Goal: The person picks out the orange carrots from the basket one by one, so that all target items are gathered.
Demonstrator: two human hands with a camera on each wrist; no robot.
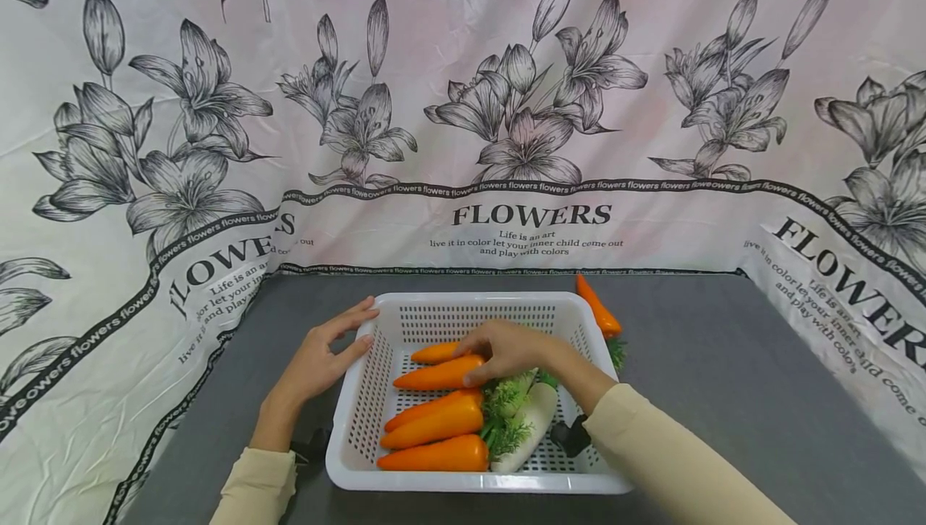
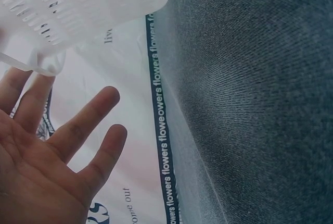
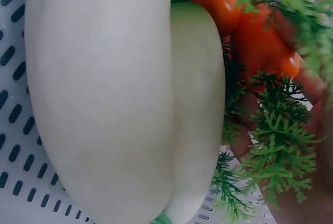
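A white plastic basket (image 1: 477, 482) holds several orange carrots (image 1: 437, 420) and white radishes (image 1: 531, 428) with green tops. My left hand (image 1: 321, 360) touches the basket's left rim, its fingers mostly straight; in the left wrist view, two fingertips of that hand (image 2: 47, 161) meet the rim and the others are spread apart. Inside the basket, my right hand (image 1: 510, 352) pinches the thick end of a carrot (image 1: 434, 374) between thumb and fingers. The right wrist view is largely filled by a white radish (image 3: 99, 94), with leafy greens (image 3: 276, 140) partly covering the hand.
One more carrot (image 1: 597, 308) lies outside the basket, by its back right corner, with its green top near the rim. The basket stands on a grey tabletop (image 1: 723, 396). A flower-printed cloth (image 1: 521, 227) hangs behind and at both sides.
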